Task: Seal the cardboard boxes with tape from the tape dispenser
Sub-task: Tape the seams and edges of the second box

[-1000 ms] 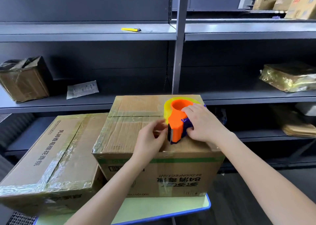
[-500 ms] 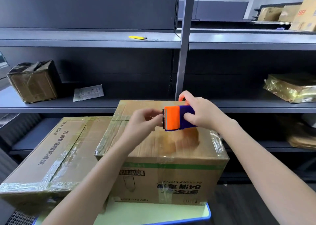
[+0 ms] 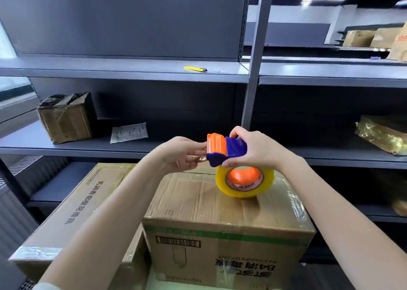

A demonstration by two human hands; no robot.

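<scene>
The right hand grips the tape dispenser over the cardboard box, long axis running hand to hand. Its orange cutter end points toward the left hand, which pinches it.

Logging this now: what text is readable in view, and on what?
"MADE IN CH", rest hidden: tape roll core.
"84" plus Chinese characters, upside down: front box face.
Sideways number and characters on left box: too blurred.
Digits under barcode: too small.
</scene>
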